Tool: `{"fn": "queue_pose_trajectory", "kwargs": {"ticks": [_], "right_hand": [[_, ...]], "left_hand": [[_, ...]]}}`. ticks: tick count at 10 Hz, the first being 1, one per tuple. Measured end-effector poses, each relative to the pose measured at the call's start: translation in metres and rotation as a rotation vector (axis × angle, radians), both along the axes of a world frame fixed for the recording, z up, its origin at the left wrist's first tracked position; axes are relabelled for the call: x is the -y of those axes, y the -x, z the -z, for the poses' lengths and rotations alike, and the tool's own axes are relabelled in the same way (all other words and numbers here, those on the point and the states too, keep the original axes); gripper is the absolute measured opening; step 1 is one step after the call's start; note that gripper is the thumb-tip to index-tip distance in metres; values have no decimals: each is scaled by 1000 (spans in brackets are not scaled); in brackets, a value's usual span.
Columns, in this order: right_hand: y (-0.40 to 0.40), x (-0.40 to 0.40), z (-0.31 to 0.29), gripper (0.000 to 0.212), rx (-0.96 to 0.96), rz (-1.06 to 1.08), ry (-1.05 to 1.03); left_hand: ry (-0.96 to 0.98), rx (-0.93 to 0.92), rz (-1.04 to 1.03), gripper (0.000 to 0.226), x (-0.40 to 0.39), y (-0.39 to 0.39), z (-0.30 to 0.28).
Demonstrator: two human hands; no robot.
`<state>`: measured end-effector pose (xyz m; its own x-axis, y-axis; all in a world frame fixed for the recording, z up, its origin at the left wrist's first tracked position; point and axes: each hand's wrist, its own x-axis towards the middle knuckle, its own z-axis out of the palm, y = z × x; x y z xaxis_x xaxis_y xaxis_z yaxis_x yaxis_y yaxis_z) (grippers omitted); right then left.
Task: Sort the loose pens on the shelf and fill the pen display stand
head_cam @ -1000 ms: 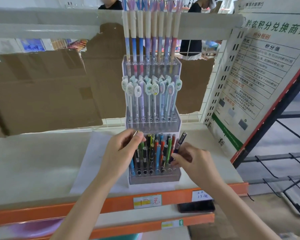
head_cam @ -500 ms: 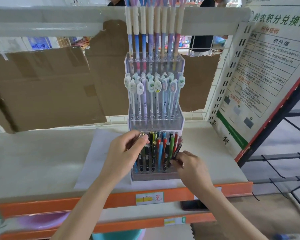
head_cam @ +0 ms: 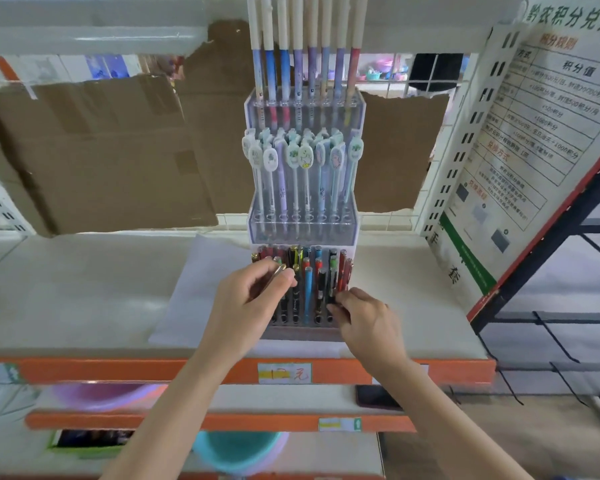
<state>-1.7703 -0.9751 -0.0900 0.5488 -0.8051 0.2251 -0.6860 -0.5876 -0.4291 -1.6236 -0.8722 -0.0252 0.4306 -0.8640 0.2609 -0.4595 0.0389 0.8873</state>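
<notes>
Pens are standing in three tiers of a clear stand point(head_cam: 303, 226), which is sitting on a white sheet point(head_cam: 201, 271) at the front middle of the shelf point(head_cam: 84, 289). Eight tall pens point(head_cam: 305, 74) are filling the top tier; the middle tier's charm-topped pens point(head_cam: 300, 168) and the bottom tier's dark and coloured pens point(head_cam: 309, 289) are too crowded to count. The left hand point(head_cam: 246, 306) is pinching a metal-tipped pen point(head_cam: 278, 271) at the bottom tier's left side. The right hand point(head_cam: 364, 320) is gripping a dark pen point(head_cam: 331, 289) at the tier's right side, fingers curled around it. Bare shelf is lying open to both sides of the stand, up to the orange front edge point(head_cam: 118, 370).
</notes>
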Motion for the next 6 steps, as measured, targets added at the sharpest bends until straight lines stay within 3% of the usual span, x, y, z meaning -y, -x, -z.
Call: {"fn": "queue_pose_trajectory", "kwargs": {"ticks": [3, 6], "right_hand": [[4, 9, 3, 24, -48, -62, -47], [21, -3, -1, 24, 31, 19, -72]], "left_hand": [[-15, -14, -91, 26, -17, 24, 1], [-51, 70, 7, 26, -29, 18, 0]]}}
